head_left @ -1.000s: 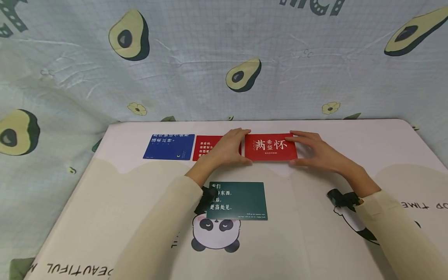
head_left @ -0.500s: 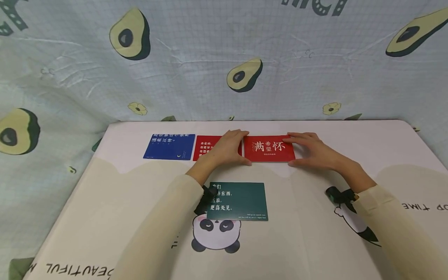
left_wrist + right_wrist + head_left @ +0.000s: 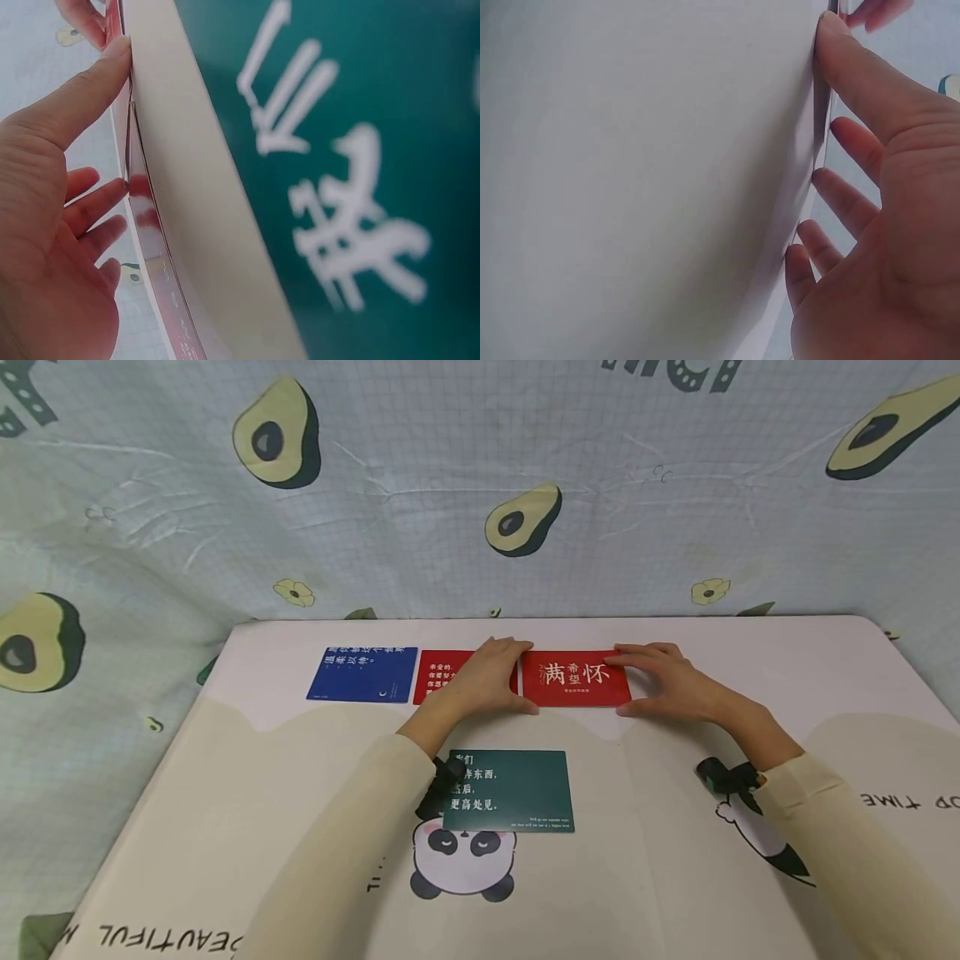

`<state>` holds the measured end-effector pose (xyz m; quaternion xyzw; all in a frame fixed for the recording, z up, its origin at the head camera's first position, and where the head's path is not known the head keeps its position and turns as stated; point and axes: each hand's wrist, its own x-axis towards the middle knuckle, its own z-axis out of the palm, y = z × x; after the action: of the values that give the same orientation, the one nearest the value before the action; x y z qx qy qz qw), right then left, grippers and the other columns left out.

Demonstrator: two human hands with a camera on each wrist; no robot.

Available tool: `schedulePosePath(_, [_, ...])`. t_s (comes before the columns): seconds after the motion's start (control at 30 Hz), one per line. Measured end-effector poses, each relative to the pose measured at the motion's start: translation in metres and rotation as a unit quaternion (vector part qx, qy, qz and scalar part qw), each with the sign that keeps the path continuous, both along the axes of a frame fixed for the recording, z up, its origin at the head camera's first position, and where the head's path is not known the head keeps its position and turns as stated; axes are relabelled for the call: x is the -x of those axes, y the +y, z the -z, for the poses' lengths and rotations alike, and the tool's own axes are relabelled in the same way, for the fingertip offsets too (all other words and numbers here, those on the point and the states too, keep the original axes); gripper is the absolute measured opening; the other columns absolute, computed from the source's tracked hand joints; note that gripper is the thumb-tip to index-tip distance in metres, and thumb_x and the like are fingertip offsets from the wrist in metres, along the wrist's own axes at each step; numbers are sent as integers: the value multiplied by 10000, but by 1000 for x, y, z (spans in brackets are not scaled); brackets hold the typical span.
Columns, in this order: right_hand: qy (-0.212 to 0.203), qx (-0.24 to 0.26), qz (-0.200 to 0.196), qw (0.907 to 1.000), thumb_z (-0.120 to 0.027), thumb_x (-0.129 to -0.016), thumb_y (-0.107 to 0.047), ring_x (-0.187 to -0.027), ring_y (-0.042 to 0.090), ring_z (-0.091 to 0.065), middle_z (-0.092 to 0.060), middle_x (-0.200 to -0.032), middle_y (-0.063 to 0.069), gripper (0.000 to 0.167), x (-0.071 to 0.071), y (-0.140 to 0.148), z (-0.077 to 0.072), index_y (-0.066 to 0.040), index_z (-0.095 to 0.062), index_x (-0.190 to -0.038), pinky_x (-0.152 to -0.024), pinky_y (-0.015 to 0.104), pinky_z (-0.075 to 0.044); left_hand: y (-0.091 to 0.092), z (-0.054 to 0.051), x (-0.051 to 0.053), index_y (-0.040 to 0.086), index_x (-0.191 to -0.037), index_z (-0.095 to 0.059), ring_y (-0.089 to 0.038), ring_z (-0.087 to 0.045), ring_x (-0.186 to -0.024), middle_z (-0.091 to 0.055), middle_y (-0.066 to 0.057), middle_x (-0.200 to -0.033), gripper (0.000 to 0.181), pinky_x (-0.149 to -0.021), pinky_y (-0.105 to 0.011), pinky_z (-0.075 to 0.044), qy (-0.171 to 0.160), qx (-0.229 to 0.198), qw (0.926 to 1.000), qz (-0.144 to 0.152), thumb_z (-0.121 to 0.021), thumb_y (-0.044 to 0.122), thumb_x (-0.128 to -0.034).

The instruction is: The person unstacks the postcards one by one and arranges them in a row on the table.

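A red card (image 3: 573, 681) with large white characters lies near the table's far edge. My left hand (image 3: 483, 683) holds its left end, thumb at the near corner and fingertips at the far corner. Its right end is held by my right hand (image 3: 671, 689) in the same way. Under the left hand lies another red card (image 3: 437, 672) with small text, partly hidden. A blue card (image 3: 362, 677) completes the row on the left. Nearer to me, a dark green card (image 3: 517, 793) lies partly behind the left wrist's black strap; it fills much of the left wrist view.
The pale printed table cover (image 3: 622, 860) bears a panda drawing (image 3: 462, 856) below the green card. Behind the table hangs a light cloth (image 3: 420, 443) with avocado prints. The table's far edge runs just beyond the row of cards.
The right hand and the large-lettered red card have shifted slightly left and toward me, up to the other red card. Over the last half second almost nothing moves.
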<state>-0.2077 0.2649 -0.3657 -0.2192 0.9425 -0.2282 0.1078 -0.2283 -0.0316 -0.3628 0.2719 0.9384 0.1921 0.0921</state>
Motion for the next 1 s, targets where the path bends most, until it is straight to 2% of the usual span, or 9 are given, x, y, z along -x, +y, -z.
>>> schedulePosePath(1.0, [-28,-11,0,10000,-817,-743,-300,-1362,418,-127,-281,-1518,157,801,1,-1,0,-153,-446,-1437,-937,643,-392,-1,2,2,84,-1459,-364,-238,-289,-1378,-422,-87,-1449,930,-1163,-375,-99,99,83,9999,-1,-809,429,-719])
